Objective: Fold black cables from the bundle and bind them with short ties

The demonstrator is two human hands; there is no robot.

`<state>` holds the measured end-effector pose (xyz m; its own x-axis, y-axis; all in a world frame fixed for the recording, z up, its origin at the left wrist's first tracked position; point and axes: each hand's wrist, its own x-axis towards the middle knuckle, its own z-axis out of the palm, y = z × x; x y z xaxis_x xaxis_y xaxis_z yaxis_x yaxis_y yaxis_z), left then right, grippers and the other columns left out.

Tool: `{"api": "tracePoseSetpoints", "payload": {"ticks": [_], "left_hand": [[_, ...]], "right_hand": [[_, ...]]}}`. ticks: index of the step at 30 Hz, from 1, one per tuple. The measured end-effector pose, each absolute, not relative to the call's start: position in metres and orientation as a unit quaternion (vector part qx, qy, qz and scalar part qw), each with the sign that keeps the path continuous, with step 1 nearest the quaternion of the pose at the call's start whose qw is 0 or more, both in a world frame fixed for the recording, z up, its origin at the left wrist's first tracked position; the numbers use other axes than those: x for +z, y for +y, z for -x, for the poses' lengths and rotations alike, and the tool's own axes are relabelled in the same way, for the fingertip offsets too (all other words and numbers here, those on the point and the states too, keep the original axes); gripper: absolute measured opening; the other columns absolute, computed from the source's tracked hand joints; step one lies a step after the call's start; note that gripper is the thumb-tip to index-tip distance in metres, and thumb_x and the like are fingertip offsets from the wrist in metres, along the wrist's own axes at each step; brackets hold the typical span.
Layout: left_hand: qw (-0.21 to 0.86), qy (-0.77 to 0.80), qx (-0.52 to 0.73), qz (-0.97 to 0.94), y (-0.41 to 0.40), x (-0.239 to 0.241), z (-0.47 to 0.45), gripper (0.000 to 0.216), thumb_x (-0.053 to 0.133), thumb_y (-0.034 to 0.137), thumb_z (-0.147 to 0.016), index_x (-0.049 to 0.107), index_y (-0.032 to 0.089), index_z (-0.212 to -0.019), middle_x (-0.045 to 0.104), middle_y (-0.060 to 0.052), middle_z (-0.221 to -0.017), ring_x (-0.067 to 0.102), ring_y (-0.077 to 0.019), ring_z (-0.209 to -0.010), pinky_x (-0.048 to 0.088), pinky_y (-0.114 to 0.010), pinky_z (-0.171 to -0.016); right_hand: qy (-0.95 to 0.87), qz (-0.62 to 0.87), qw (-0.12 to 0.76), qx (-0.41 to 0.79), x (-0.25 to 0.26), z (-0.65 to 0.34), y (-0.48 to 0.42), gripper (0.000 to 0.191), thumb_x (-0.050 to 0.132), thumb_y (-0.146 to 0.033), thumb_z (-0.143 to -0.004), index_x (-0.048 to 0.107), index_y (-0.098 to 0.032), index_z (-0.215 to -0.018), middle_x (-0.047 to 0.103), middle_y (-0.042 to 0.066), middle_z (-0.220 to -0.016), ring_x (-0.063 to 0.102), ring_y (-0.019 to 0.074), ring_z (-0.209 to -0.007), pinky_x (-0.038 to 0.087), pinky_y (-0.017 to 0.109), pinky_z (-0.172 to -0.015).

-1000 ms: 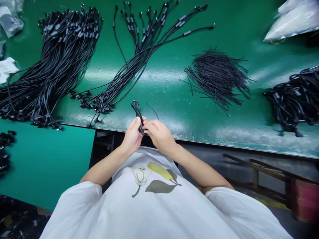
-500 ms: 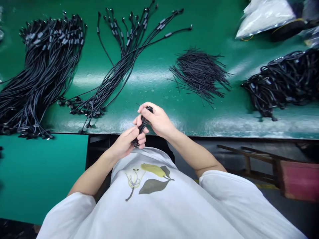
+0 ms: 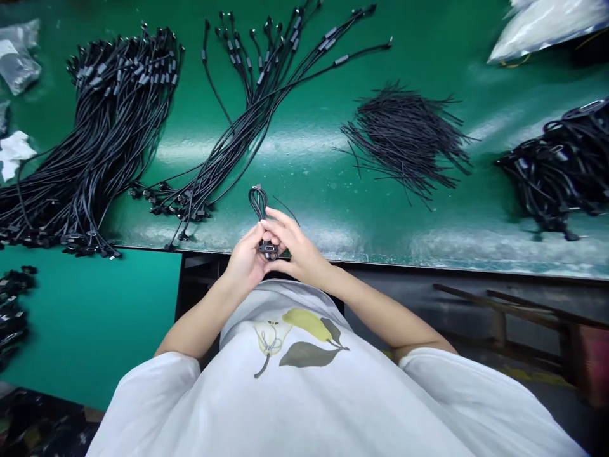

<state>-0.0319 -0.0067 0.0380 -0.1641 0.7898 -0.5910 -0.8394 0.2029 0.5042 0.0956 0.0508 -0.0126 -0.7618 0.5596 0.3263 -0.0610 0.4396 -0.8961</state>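
Note:
My left hand (image 3: 246, 260) and my right hand (image 3: 295, 246) meet at the near edge of the green table (image 3: 314, 165), both closed on a small folded black cable (image 3: 259, 204). Its looped end sticks up above my fingers, and the lower end shows between my palms. A thin black tie strand (image 3: 285, 208) slants out beside the loop. Just beyond my hands to the left lies a fan of loose black cables (image 3: 238, 127).
A large bundle of black cables (image 3: 95, 127) lies at the far left. A heap of thin black ties (image 3: 409, 136) sits right of centre, and a pile of coiled cables (image 3: 561, 168) at the right. Plastic bags (image 3: 542, 22) lie in the back right corner. A wooden frame (image 3: 514, 317) stands below the table edge.
The cable bundle has turned upright again, its loop now poking above my fingers. My right hand has dropped from the top of the bundle to its middle. The camera view shifted slightly.

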Motion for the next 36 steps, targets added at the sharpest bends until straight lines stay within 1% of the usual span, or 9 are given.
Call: {"api": "tracePoseSetpoints", "payload": {"ticks": [3, 9, 14, 17, 21, 25, 29, 31, 36], "left_hand": [[0.632, 0.465, 0.620, 0.014, -0.006, 0.037, 0.029, 0.031, 0.053, 0.027, -0.094, 0.051, 0.014, -0.066, 0.049, 0.002, -0.061, 0.052, -0.0073, -0.055, 0.046, -0.017, -0.053], [0.623, 0.496, 0.604, -0.029, -0.014, 0.037, 0.024, 0.034, 0.060, 0.037, -0.089, 0.049, 0.016, -0.066, 0.049, 0.000, -0.064, 0.054, -0.0096, -0.058, 0.037, -0.016, -0.043], [0.645, 0.500, 0.557, -0.152, -0.025, 0.026, 0.030, 0.033, 0.068, 0.044, -0.082, 0.051, 0.017, -0.073, 0.041, 0.004, -0.062, 0.045, -0.0089, -0.056, 0.040, -0.020, -0.050], [0.662, 0.531, 0.428, -0.311, -0.032, 0.024, 0.041, 0.039, 0.057, 0.053, -0.086, 0.051, 0.017, -0.073, 0.045, 0.003, -0.062, 0.045, -0.0108, -0.056, 0.040, -0.023, -0.053], [0.575, 0.553, 0.216, -0.563, -0.043, 0.036, 0.053, 0.035, 0.037, 0.043, -0.097, 0.052, 0.019, -0.077, 0.048, 0.001, -0.062, 0.044, -0.0131, -0.055, 0.036, -0.026, -0.055], [0.340, 0.518, 0.053, -0.783, -0.058, 0.048, 0.058, 0.028, 0.037, 0.030, -0.097, 0.054, 0.019, -0.077, 0.056, -0.004, -0.071, 0.049, -0.0186, -0.064, 0.036, -0.030, -0.061], [0.193, 0.429, -0.002, -0.882, -0.064, 0.048, 0.063, 0.028, 0.031, 0.018, -0.096, 0.058, 0.016, -0.089, 0.058, -0.007, -0.073, 0.049, -0.0214, -0.064, 0.037, -0.034, -0.060], [0.166, 0.405, 0.005, -0.899, -0.061, 0.044, 0.066, 0.030, 0.028, 0.014, -0.095, 0.058, 0.016, -0.095, 0.057, -0.007, -0.072, 0.048, -0.0213, -0.063, 0.036, -0.034, -0.058], [0.112, 0.435, -0.001, -0.894, -0.048, 0.027, 0.063, 0.025, 0.032, 0.015, -0.096, 0.056, 0.016, -0.090, 0.056, -0.006, -0.071, 0.050, -0.0210, -0.064, 0.039, -0.033, -0.058]], "right_hand": [[-0.800, 0.156, 0.327, 0.478, -0.020, -0.092, 0.041, 0.067, 0.058, -0.043, -0.089, 0.033, -0.025, -0.148, 0.030, 0.014, -0.154, 0.032, 0.0245, -0.142, 0.032, 0.046, -0.115], [-0.791, 0.176, 0.345, 0.474, -0.022, -0.090, 0.032, 0.059, 0.056, -0.033, -0.092, 0.036, -0.025, -0.147, 0.039, 0.012, -0.150, 0.039, 0.0207, -0.138, 0.038, 0.041, -0.112], [-0.874, 0.132, 0.313, 0.348, 0.005, -0.114, 0.055, 0.063, 0.058, -0.046, -0.090, 0.038, -0.022, -0.144, 0.043, 0.014, -0.147, 0.039, 0.0262, -0.137, 0.036, 0.050, -0.111], [-0.948, 0.080, 0.224, 0.209, 0.022, -0.123, 0.069, 0.042, 0.049, -0.045, -0.095, 0.052, -0.021, -0.129, 0.058, 0.011, -0.130, 0.051, 0.0263, -0.125, 0.034, 0.053, -0.108], [-0.988, 0.030, 0.036, 0.149, 0.031, -0.126, 0.056, 0.040, 0.037, -0.043, -0.100, 0.062, -0.012, -0.094, 0.066, 0.010, -0.084, 0.062, 0.0217, -0.079, 0.049, 0.037, -0.070], [-0.963, 0.094, -0.051, 0.249, 0.034, -0.132, 0.032, 0.035, 0.038, -0.037, -0.101, 0.059, -0.010, -0.096, 0.064, 0.010, -0.080, 0.059, 0.0184, -0.072, 0.039, 0.028, -0.057], [-0.803, 0.071, -0.170, 0.567, 0.031, -0.137, 0.030, 0.029, 0.040, -0.036, -0.100, 0.056, -0.014, -0.090, 0.060, 0.000, -0.071, 0.053, 0.0095, -0.057, 0.037, 0.022, -0.053], [-0.737, 0.073, -0.161, 0.652, 0.025, -0.139, 0.032, 0.031, 0.034, -0.035, -0.102, 0.056, -0.016, -0.090, 0.060, -0.003, -0.070, 0.051, 0.0072, -0.053, 0.035, 0.020, -0.051], [-0.846, 0.182, -0.064, 0.497, 0.015, -0.139, 0.030, 0.022, 0.041, -0.029, -0.099, 0.057, -0.015, -0.093, 0.065, 0.005, -0.078, 0.058, 0.0133, -0.065, 0.037, 0.023, -0.057]]}}
